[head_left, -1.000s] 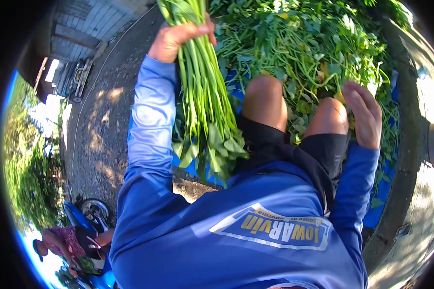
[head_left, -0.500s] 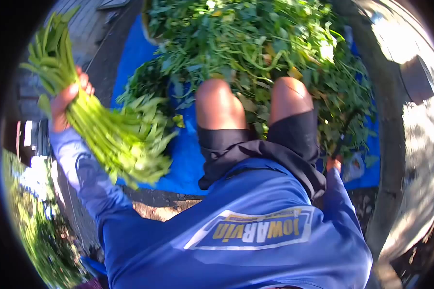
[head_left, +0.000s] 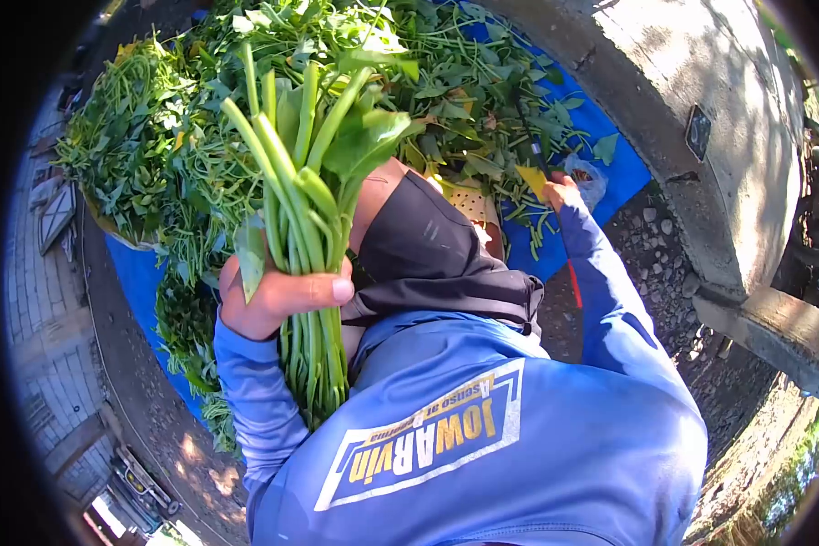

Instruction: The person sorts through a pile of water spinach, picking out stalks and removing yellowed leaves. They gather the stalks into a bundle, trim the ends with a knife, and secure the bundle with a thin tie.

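Note:
My left hand (head_left: 278, 298) is closed round a bunch of leafy green stems (head_left: 305, 214), held upright in front of my chest and lap. Thick cut stem ends and a few broad leaves point upward, and the lower stems hang below my fist against my shirt. Out to the right, my right hand (head_left: 562, 192) is low over the blue tarp, its fingers closed on what looks like a slim dark knife (head_left: 537, 150), partly hidden among leaves. Beside that hand lie a yellow leaf (head_left: 531, 181) and a clear plastic bag (head_left: 586, 180).
A large heap of greens (head_left: 464, 91) covers much of the blue tarp (head_left: 623, 168). More greens fill a container (head_left: 132, 136) at the left. A concrete block (head_left: 692, 136) stands to the right, with gravel (head_left: 651, 232) beside it.
My left hand has brought the bunch inward from the far left to before my chest, stem ends now up. My view has turned; my right hand stays low at the tarp's right side.

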